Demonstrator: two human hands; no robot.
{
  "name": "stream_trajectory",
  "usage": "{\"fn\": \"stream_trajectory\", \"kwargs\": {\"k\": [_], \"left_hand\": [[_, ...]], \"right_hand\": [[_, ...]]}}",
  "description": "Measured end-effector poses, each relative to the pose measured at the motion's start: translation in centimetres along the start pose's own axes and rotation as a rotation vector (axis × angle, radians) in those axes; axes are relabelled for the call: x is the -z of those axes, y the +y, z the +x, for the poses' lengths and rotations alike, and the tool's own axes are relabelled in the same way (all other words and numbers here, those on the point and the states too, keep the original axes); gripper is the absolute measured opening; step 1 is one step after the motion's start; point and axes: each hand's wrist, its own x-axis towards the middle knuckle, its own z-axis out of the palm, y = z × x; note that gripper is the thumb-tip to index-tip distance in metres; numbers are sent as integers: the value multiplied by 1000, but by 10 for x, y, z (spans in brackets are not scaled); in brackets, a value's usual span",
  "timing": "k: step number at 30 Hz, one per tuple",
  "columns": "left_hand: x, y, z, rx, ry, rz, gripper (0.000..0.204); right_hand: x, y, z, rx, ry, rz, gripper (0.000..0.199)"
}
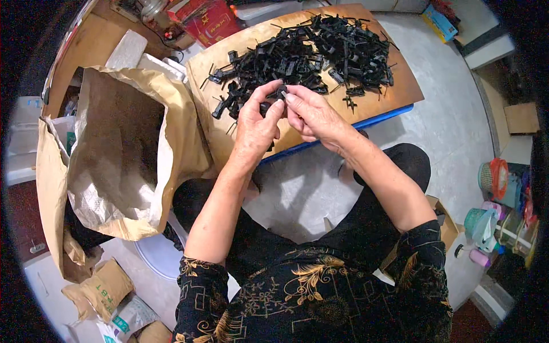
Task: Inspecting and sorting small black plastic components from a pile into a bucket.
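Both hands meet over the near edge of a wooden board (383, 106). Between the fingertips is a small black plastic part (281, 91), too small to make out fully. My left hand (255, 123) is closed, pinching it with thumb and forefinger, and another dark bit shows under its fingers. My right hand (314, 114) is also closed, its thumb and forefinger pressed on the same part. Just beyond the hands lies a wide heap of black plastic parts (297, 63) with thin stems sticking out. A few loose pieces lie at the heap's near side.
To the left a large brown paper sack (189, 131) stands with its mouth gaping. A blue edge (372, 119) runs under the board. Smaller packages (108, 288) and a pale round basin (157, 254) sit at lower left. Baskets (493, 177) stand at far right.
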Motion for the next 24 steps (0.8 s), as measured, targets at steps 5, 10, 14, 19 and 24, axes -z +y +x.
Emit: {"fn": "stream_trajectory", "kwargs": {"k": [5, 10, 14, 19, 24], "left_hand": [[2, -6, 5, -17, 7, 1, 32], [0, -10, 8, -39, 38, 31, 31], [-2, -27, 17, -287, 95, 201, 31], [-2, -38, 17, -356, 129, 346, 32], [-4, -40, 24, -440, 195, 396, 29]], "right_hand": [[-5, 0, 5, -8, 22, -27, 34], [-1, 7, 11, -16, 8, 12, 34], [-2, 7, 12, -72, 70, 23, 34], [1, 13, 18, -142, 46, 32, 35], [27, 56, 49, 245, 218, -607, 36]]}}
